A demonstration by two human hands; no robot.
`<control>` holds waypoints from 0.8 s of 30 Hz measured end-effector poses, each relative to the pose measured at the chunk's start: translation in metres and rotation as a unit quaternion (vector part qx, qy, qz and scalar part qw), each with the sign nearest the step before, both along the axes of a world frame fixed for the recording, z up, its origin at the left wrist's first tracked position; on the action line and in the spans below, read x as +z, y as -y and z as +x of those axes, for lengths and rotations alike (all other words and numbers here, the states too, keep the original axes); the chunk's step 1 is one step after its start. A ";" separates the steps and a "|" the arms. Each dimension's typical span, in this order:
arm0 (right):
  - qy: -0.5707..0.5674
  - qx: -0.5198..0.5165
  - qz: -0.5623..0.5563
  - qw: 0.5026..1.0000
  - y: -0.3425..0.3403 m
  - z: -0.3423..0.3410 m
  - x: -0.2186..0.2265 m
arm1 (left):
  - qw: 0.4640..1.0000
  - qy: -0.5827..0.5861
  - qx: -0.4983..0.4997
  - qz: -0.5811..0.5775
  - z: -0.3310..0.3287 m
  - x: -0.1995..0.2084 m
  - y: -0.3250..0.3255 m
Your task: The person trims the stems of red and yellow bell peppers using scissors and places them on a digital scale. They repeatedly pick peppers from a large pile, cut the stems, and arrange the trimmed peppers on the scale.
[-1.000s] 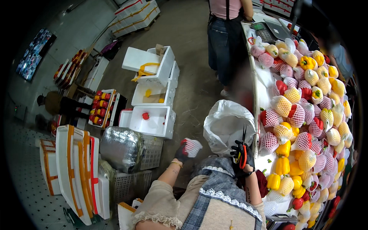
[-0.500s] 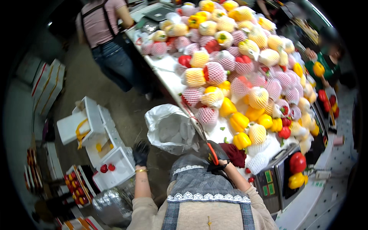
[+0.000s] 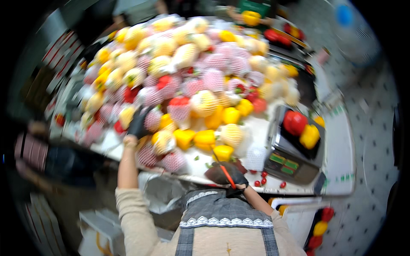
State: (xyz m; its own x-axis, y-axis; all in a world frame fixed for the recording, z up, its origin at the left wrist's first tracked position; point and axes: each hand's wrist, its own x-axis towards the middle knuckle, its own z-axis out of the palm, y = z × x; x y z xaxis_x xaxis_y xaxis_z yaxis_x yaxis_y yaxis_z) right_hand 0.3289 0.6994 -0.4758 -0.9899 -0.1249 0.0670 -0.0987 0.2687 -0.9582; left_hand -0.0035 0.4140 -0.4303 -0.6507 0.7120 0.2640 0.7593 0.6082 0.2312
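My left hand, in a black glove, reaches into the heap of bell peppers, beside a yellow pepper in a foam net and a pink-netted one. Its fingers are blurred, so whether they grip a pepper is unclear. Close to my apron, at the table's near edge, my gloved right hand is closed on a red-handled tool with a thin, dark, pointed end. That tip points toward a bare yellow pepper. More bare yellow peppers lie along the front of the heap.
To the right stands a digital scale bearing a red and a yellow pepper. Small red fruits lie near the table edge. An open plastic bag hangs below it. Across the table a person in green holds a yellow pepper. Another person stands left.
My view has turned to the right, toward the table. My left hand has come up from beside the plastic bag into the pepper heap. My right hand still holds the red-handled tool.
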 end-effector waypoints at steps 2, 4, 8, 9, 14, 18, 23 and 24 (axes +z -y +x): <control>-0.030 -0.066 0.084 0.994 -0.008 0.008 -0.017 | 0.997 0.068 -0.027 0.029 -0.008 0.006 -0.010; -0.024 -0.102 0.085 0.991 -0.011 0.011 -0.023 | 0.978 0.154 -0.026 0.136 -0.008 -0.002 -0.003; 0.048 -0.173 -0.197 0.964 -0.014 0.001 0.013 | 0.764 0.514 0.024 0.389 0.057 0.032 -0.046; 0.039 -0.175 -0.106 0.978 -0.013 -0.005 0.032 | 0.631 0.640 0.058 0.434 0.080 0.035 -0.053; -0.208 -0.189 -0.030 0.959 -0.022 -0.032 0.060 | 0.496 0.783 0.048 0.372 0.190 0.022 -0.135; -0.090 -0.233 -0.113 0.962 -0.045 -0.011 0.049 | 0.748 0.579 0.046 0.321 0.204 -0.003 -0.167; -0.065 -0.155 -0.353 0.921 -0.058 0.016 0.063 | 0.879 0.395 0.008 0.268 0.199 -0.023 -0.200; -0.048 -0.168 -0.409 0.896 -0.059 0.018 0.067 | 0.889 0.416 -0.014 0.192 0.198 -0.040 -0.196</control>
State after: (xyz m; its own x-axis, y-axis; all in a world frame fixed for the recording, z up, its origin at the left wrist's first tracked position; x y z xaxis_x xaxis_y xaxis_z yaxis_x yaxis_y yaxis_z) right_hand 0.3464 0.7588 -0.4089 -0.9471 0.3089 0.0870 -0.2367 -0.4892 -0.8394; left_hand 0.1943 0.6102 -0.4701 -0.7186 0.6916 -0.0732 0.2414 0.3468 0.9063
